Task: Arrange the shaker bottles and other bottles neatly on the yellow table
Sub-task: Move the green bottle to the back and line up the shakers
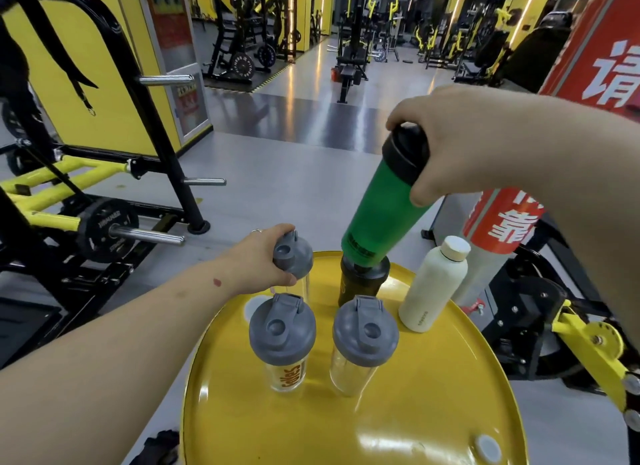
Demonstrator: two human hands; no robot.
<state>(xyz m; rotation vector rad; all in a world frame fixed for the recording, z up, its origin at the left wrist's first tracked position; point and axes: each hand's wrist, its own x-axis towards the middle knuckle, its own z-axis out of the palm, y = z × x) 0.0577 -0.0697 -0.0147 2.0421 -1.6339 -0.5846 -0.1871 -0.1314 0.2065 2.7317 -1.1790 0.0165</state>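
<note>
My right hand grips the black lid of a green shaker bottle, held tilted in the air above a black shaker bottle at the far edge of the round yellow table. My left hand holds the grey lid of a clear shaker bottle at the table's far left edge. Two more clear shakers with grey lids stand upright in front: one with orange lettering and one plain. A cream bottle with a pale cap stands at the right.
A small grey cap sits in the tabletop near its front right. A weight machine with plates stands to the left, a yellow and black machine to the right. A red and white pillar rises just behind the table.
</note>
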